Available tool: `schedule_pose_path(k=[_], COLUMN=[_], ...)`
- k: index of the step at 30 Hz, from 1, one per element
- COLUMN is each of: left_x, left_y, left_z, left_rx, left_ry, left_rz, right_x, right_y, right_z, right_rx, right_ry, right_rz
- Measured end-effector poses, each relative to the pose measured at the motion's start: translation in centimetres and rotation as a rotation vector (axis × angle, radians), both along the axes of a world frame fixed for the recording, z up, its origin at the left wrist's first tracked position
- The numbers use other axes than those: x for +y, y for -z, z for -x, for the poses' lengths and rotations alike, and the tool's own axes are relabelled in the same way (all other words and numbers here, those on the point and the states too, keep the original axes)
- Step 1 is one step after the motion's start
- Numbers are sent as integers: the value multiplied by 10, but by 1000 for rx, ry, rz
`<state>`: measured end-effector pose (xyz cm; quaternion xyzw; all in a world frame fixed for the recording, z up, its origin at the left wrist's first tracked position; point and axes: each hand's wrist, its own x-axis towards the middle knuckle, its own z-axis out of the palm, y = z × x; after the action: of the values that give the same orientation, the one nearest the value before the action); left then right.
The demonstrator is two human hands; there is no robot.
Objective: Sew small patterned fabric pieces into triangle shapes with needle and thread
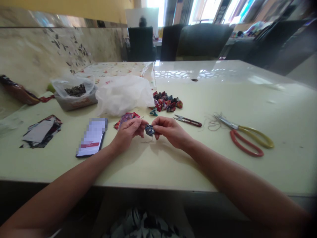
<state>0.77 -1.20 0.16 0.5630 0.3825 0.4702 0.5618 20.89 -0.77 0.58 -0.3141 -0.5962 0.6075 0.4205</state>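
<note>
My left hand [128,131] and my right hand [169,130] meet over the pale table [223,172], both pinching a small dark-blue folded paper piece [149,130] between their fingertips. A thin thread hangs below it. Just behind the hands lies a red patterned paper sheet [126,118]. Further back sits a pile of several small colourful folded pieces [166,101], with one teal piece [153,112] apart from it.
Small red thread snips [188,121] and yellow-and-red scissors [247,136] lie right of the hands. A phone [92,137] and a stack of cut papers [41,131] lie left. Behind them stand a crumpled white plastic bag [123,94] and a bagged tub of dark bits [75,92].
</note>
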Motion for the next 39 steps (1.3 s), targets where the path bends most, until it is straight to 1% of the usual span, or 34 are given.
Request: schedule_pose_path(k=[1,3,5,9,11,15,17,20,22,24,28,30,32,36,39], left_x=[0,1,1,2,2,2,1,0,-2,-3,-4,-3,-2,-1,-1], left_y=[0,-1,-2,-3,-4,-5,-5,-5,-5,-5,-5,-5,-4,-2,-1], left_z=[0,0,0,1,1,-1,-1,-2,-2,-3,-3,-2,-1,0,-1], left_rx=[-23,-11,57,201,240,265,277,320,346,366,408,414,423,428,402], left_ry=[-1,-10,-10,46,55,20,-6,-45,-66,-70,-46,-32,-33,-98,-116], left_rz=[11,1,-36,-80,-87,-118,-162,-251,-292,-310,-339,-357,-375,-375,-357], right_x=[1,2,1,-4,-6,-5,-3,0,1,0,-7,-9,-9,-5,-4], right_y=[0,0,0,-1,-1,-1,0,3,5,4,-4,-7,-6,-2,-2], right_z=[-1,-1,-1,2,3,4,3,3,4,4,2,1,1,0,-2], right_rx=[28,45,11,-137,-160,-110,-72,-32,-36,-95,-348,-422,-431,-318,-317], right_ry=[-4,4,13,42,59,83,110,122,95,84,174,204,210,193,198], right_rz=[30,39,-6,-142,-164,-129,-115,-139,-177,-243,-464,-524,-538,-551,-650])
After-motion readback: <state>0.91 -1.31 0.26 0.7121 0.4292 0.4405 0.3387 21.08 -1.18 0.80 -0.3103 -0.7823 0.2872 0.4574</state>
